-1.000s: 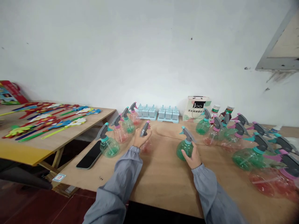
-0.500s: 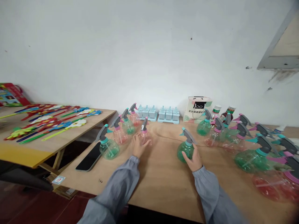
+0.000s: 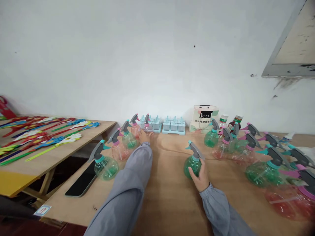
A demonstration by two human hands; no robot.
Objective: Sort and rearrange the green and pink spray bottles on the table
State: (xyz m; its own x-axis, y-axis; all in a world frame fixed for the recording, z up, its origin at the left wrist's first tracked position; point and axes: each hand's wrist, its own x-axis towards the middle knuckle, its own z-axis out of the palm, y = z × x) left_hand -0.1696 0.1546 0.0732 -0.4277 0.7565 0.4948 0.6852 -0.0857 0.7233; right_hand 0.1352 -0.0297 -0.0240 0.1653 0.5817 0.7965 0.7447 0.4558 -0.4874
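At the back of the near table, my left hand [image 3: 144, 136] is wrapped round a clear pink spray bottle [image 3: 147, 126] with a grey and pink head; it stands beside another pink spray bottle [image 3: 135, 129]. My right hand [image 3: 200, 176] grips the right side of a green spray bottle [image 3: 191, 165] with a grey and turquoise head, upright on the tabletop. Along the left runs a row holding a green spray bottle [image 3: 129, 140], a pink one [image 3: 119, 150] and a nearer green one [image 3: 106, 167].
Several more spray bottles [image 3: 262, 169] crowd the right side. Light blue popsicle moulds [image 3: 174, 126] and a printed paper bag [image 3: 202, 119] stand by the wall. A phone [image 3: 82, 182] lies front left. Colourful hand-shaped clappers [image 3: 59, 141] cover a second table across a gap.
My left hand has carried the pink spray bottle away from me, to the back by the popsicle moulds. My right hand stays on the green bottle. The view has shifted slightly.
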